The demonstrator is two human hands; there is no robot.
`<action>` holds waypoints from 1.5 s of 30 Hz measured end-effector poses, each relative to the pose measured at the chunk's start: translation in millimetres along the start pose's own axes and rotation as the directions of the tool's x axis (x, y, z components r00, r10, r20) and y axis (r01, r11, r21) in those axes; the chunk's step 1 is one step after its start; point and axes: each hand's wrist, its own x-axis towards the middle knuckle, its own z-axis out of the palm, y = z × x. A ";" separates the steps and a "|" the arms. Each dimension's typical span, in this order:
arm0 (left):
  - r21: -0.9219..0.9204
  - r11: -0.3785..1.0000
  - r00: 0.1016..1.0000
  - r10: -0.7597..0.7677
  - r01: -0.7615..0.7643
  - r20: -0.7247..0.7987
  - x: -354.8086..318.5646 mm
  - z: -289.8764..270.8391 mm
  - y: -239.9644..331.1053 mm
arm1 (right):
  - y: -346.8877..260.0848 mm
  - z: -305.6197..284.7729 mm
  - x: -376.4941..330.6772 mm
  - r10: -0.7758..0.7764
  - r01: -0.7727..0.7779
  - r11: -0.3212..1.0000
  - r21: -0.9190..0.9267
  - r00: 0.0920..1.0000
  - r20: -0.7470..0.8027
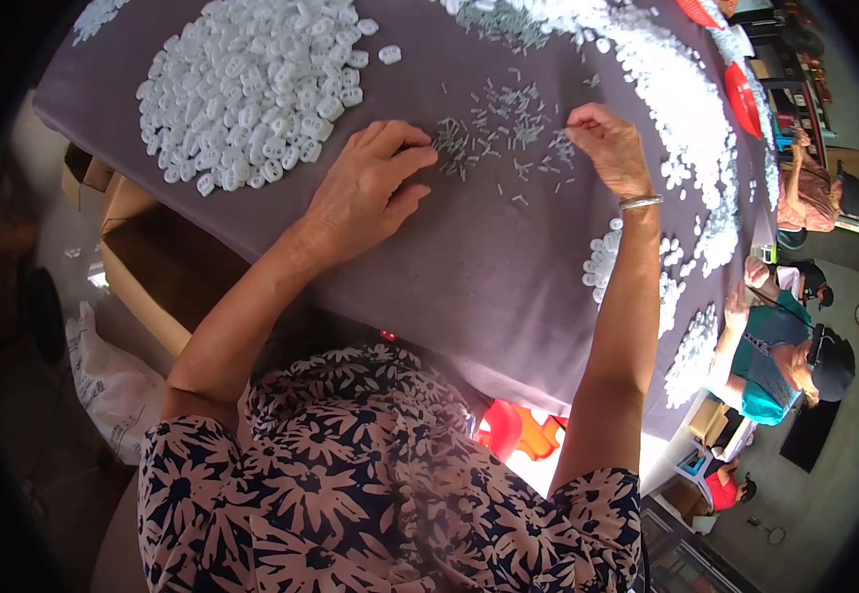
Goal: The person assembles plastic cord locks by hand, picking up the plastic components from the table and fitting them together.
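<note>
My left hand (375,178) hovers at the left edge of a scatter of small grey pins (518,114) on the dark cloth-covered table (469,267). Its fingers are bent, with a gap between thumb and forefinger, and nothing shows in it. At the right side of the same pins, my right hand (609,148) has its thumb and fingertips pinched together. Anything in that pinch is too small to make out. Left of my left hand lies a large heap of white, rounded plastic pieces with holes (247,94). One loose white piece (389,54) rests beside the heap.
Small white parts (691,128) spread along the right side, with a cluster of round ones (602,262) near my right forearm. More grey pins (504,25) lie at the far side. Red trays (743,99) stand far right, near co-workers (771,351). An open cardboard box (158,257) sits lower left.
</note>
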 end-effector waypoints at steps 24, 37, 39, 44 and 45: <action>-0.105 0.994 0.999 -0.040 0.037 -0.028 4.5 -7.2 7.2 | -17.8 -1.9 -38.1 0.153 -0.070 0.870 0.488 0.979 -0.132; -0.052 0.990 0.988 0.123 -0.128 -0.093 -0.5 0.1 -11.3 | -29.4 5.8 -28.8 0.013 -0.134 0.957 -0.257 0.905 -0.426; -0.052 0.987 0.984 0.148 -0.153 -0.098 0.5 2.0 -14.4 | -29.7 -3.3 -49.8 0.017 -0.133 0.962 -0.240 0.902 -0.431; -0.036 0.978 0.973 0.198 -0.204 -0.122 1.0 6.7 -20.0 | -47.2 -9.7 -97.5 0.078 -0.098 0.995 -0.034 0.925 -0.373; -0.060 0.984 0.979 0.158 -0.167 -0.128 2.2 6.3 -18.5 | -47.8 -8.9 -107.3 0.062 -0.077 0.997 -0.025 0.922 -0.383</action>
